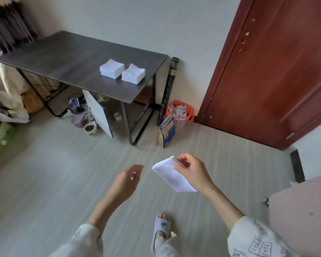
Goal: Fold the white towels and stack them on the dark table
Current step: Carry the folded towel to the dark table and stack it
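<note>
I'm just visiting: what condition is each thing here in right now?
Folded white towel: pinched in the right hand, above the floor.
Left hand: relaxed, holding nothing.
Two stacks of folded white towels: side by side on the dark table.
Reddish-brown wooden door: appears shut.
Orange plastic basket: filled.

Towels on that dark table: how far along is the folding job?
Done: two stacks of folded white towels sit side by side on the dark table. In hand: the right hand grips one folded towel above the floor; the left hand is empty. Left: adding it to a stack. No unfolded towels are in view.
</note>
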A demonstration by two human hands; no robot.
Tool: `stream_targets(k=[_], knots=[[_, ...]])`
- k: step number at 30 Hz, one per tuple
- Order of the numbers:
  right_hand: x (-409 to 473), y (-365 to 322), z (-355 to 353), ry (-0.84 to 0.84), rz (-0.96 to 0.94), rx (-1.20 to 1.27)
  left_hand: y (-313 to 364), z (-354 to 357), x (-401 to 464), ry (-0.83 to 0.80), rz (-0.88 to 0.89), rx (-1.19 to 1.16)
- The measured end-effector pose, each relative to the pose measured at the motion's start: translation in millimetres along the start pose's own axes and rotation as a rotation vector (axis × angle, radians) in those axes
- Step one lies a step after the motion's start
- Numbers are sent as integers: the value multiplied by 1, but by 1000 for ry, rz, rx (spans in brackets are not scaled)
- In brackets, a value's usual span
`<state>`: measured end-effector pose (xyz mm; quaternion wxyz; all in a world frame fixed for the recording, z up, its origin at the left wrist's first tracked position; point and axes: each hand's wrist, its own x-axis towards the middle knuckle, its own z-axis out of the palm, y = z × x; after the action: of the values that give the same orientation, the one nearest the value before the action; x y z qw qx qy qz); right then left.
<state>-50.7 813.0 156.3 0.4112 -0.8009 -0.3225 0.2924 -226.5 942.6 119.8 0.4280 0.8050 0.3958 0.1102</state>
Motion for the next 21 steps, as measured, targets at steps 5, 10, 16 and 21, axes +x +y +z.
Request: stream_targets(k=[5, 10, 16, 21], knots=[[112, -49, 33, -118, -95, -50, -16, -52, 98, 30, 4, -18], [226, -109, 68, -203, -197, -82, -13, -116, 205, -1, 25, -33], [330, -172, 97, -257, -282, -105, -17, -176, 303, -20, 80, -57], [412, -202, 120, -241, -266, -63, -34, -208, 389, 0, 107, -54]])
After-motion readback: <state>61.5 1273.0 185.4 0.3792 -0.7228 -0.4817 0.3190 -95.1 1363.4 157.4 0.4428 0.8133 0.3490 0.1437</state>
